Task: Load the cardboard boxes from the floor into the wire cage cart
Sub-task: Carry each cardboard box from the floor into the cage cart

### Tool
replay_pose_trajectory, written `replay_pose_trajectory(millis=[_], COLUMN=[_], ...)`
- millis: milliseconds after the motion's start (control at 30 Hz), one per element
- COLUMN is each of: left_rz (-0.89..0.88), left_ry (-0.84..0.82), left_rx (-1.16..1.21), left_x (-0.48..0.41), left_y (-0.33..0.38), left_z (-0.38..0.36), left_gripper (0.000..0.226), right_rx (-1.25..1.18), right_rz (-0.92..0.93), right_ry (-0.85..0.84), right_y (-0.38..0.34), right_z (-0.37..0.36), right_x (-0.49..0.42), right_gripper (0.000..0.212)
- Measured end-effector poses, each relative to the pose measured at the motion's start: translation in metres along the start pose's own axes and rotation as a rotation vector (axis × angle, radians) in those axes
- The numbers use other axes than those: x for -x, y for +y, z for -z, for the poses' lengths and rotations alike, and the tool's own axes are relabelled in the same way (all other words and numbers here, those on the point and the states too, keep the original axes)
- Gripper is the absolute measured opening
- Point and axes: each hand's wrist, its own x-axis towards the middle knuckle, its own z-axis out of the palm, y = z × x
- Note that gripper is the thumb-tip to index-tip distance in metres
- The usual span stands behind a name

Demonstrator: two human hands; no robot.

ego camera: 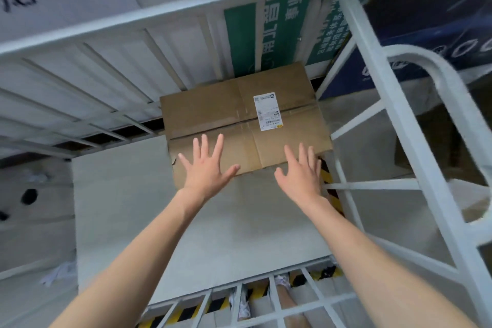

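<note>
A brown cardboard box [239,112] with a white shipping label lies flat in the far right corner of the white wire cage cart [165,10], on the cart's grey floor panel [207,221]. My left hand [205,168] is spread with straight fingers over the box's near left edge. My right hand [300,170] is spread the same way at the box's near right corner. Both arms reach in over the cart's near rail; neither hand grips anything.
White cage bars close the cart at the back, the left and the right [399,141]. Black-and-yellow hazard tape [327,178] marks the floor under the cart. Another brown box [436,141] stands outside the right bars. Signs hang on the wall behind.
</note>
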Motion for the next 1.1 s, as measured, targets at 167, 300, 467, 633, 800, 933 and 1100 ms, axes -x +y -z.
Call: replay_pose_trajectory(millis=[167, 300, 467, 633, 800, 933, 1100], left_rz=[-0.132, -0.274, -0.505, -0.716, -0.952, -1.120, -1.244], left_ry=[0.024, 0.028, 0.009, -0.039, -0.056, -0.076, -0.128], left_rx=[0.044, 0.056, -0.004, -0.035, -0.077, -0.064, -0.072], left_x=[0.109, 0.192, 0.258, 0.305, 0.373, 0.434, 0.483], left_y=[0.048, 0.095, 0.181, 0.324, 0.497, 0.619, 0.729], left_z=[0.054, 0.094, 0.119, 0.110, 0.082, 0.056, 0.029], left_gripper=[0.090, 0.089, 0.080, 0.078, 0.080, 0.079, 0.080], right_rx=[-0.089, -0.188, -0.237, -0.280, -0.297, -0.287, -0.335], right_rz=[-0.023, -0.035, -0.182, -0.425, -0.654, -0.755, -0.895], right_ry=[0.061, 0.213, 0.457, 0.593, 0.685, 0.711, 0.755], right_y=[-0.017, -0.010, 0.053, 0.176, 0.313, 0.407, 0.498], right_z=[0.050, 0.104, 0.176, 0.230, 0.271, 0.293, 0.310], right_x=[0.111, 0.203, 0.301, 0.383, 0.466, 0.520, 0.566], right_gripper=[0.069, 0.069, 0.067, 0.068, 0.069, 0.071, 0.069])
